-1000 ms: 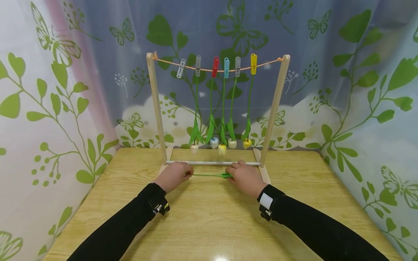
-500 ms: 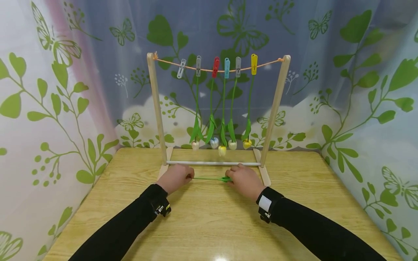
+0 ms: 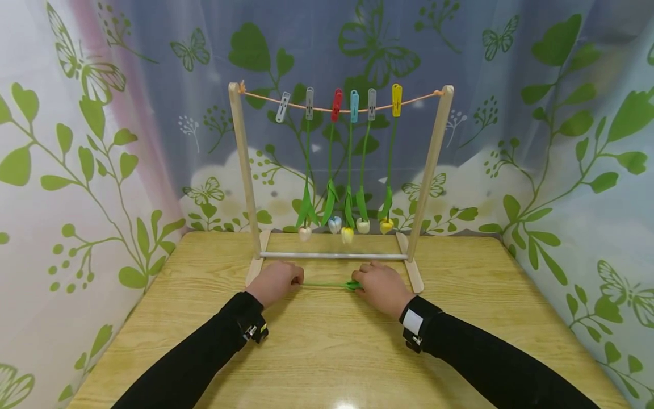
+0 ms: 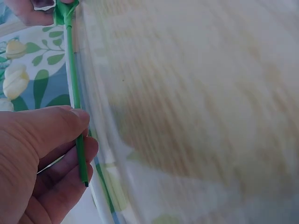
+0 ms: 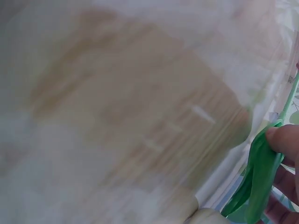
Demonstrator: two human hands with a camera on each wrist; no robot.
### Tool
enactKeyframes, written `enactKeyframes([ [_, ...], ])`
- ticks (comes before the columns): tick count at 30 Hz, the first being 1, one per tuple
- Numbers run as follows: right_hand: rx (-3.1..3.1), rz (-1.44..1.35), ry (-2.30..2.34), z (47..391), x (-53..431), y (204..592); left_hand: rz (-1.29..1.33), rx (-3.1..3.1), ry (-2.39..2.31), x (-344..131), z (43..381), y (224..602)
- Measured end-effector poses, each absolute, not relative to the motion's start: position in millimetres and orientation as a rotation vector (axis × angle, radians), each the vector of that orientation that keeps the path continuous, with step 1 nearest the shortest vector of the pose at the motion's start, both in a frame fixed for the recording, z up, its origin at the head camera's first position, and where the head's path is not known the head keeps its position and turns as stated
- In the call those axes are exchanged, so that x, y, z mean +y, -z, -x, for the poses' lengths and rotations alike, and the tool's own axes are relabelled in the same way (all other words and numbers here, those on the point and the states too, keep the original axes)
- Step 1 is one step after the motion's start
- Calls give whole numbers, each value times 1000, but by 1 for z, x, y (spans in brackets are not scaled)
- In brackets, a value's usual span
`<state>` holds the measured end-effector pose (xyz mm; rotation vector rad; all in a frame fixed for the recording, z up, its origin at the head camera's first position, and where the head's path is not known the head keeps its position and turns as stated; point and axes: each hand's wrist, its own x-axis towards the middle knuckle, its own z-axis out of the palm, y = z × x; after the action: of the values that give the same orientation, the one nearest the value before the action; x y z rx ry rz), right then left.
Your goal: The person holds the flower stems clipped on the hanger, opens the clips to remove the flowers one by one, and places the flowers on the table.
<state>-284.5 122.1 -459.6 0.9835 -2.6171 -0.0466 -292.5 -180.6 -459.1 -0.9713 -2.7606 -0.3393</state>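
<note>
An artificial tulip's green stem (image 3: 327,284) stretches sideways between my two hands, in front of the wooden rack. My left hand (image 3: 276,282) pinches it near the cut end, thumb against fingers; in the left wrist view the dark tip of the stem (image 4: 75,70) pokes out below the thumb. At the other end my right hand (image 3: 382,288) holds the tulip by its leaves. The right wrist view has the thumb pressed on a broad green leaf (image 5: 262,172). In the head view, the right hand hides the bloom.
A wooden rack (image 3: 433,165) with a white crossbar (image 3: 332,256) stands behind my hands. From its orange cord (image 3: 421,98) several tulips hang upside down by coloured pegs. A white peg (image 3: 283,107) at the left holds no flower. Patterned curtains (image 3: 587,142) surround the wooden table (image 3: 327,352).
Both hands have come slightly toward me, away from the crossbar, carrying the tulip between them. Their grip looks the same, and the hanging flowers have stayed in place.
</note>
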Motion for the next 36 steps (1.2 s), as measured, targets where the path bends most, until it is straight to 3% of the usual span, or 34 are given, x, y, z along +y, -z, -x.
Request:
enactKeyframes([
  [36,-2662,-971,68,281,118,461,984,-2763,315,-178,286,462],
])
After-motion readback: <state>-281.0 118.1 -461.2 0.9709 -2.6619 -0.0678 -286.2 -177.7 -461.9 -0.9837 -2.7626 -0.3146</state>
